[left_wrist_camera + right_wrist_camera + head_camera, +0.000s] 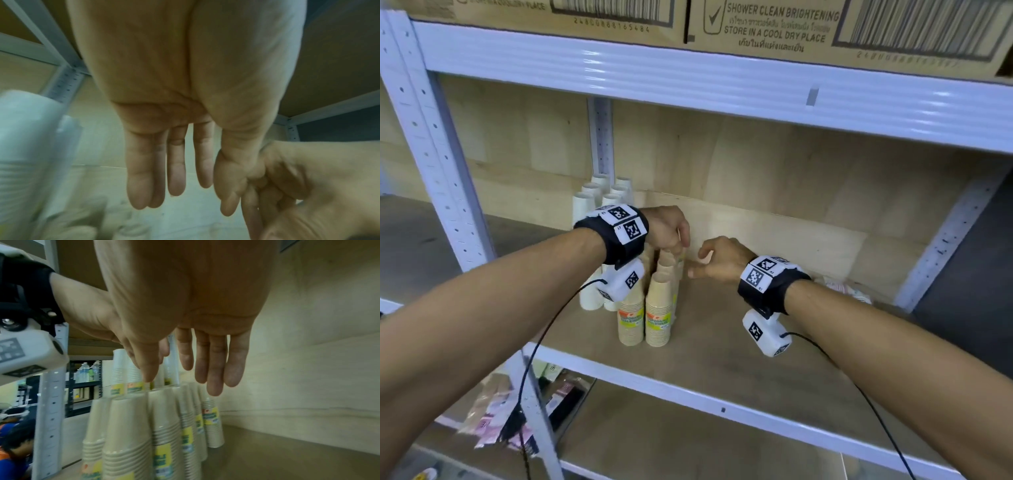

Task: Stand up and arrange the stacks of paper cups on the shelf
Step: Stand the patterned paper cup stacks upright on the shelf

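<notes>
Several upright stacks of tan paper cups with yellow labels stand at the left of the wooden shelf. Behind them stand white cup stacks. My left hand hangs over the tan stacks with its fingers pointing down at their tops. The left wrist view shows that hand with straight fingers and nothing held. My right hand hovers just right of the stacks, relaxed, thumb toward them. In the right wrist view its fingers hang loose above the tan stacks, apart from them.
The shelf board lies bare to the right of the stacks, up to a wrapped packet at the far right. A white beam with cardboard boxes on it runs overhead. A steel post stands at left. Packets lie below.
</notes>
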### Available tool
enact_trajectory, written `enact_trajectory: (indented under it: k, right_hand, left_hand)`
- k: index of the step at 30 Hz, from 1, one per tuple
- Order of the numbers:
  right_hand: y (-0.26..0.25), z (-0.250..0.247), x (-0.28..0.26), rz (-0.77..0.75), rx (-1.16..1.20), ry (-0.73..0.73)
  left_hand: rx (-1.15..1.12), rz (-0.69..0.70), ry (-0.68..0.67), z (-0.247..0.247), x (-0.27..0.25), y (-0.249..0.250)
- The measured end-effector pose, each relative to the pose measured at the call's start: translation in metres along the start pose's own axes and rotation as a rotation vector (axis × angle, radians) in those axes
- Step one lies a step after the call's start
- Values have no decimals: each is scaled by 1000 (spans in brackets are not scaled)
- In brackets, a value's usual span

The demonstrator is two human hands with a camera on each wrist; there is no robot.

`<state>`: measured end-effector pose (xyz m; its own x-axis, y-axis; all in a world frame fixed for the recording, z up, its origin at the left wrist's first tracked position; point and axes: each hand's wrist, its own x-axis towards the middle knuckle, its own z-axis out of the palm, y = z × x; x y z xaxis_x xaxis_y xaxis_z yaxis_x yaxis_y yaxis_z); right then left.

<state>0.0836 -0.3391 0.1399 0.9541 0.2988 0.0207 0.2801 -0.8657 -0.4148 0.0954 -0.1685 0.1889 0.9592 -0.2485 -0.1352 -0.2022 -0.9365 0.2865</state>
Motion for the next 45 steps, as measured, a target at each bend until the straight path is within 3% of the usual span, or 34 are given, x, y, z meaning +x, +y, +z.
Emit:
enact_trajectory:
  k: [7, 14, 26, 33, 41, 45]
  right_hand:
    - [96, -46, -24, 243, -68, 95]
    - [190, -83, -91, 468, -128, 137]
    - [288, -74, -184, 765, -117, 94]
    - [324, -52, -188, 783, -139, 75]
    - [346, -29, -177, 838, -234, 45]
    - [350, -31, -179, 793, -308, 30]
  left_hand:
    - [-33, 183, -18, 20, 33, 72]
    - [25, 395, -86, 65, 61, 144]
    - [141, 628, -209, 154, 95, 235]
    - [227, 678, -232, 194, 110, 253]
    - [432, 781, -151, 219, 126, 256]
    - [570, 796, -106, 226, 128, 259]
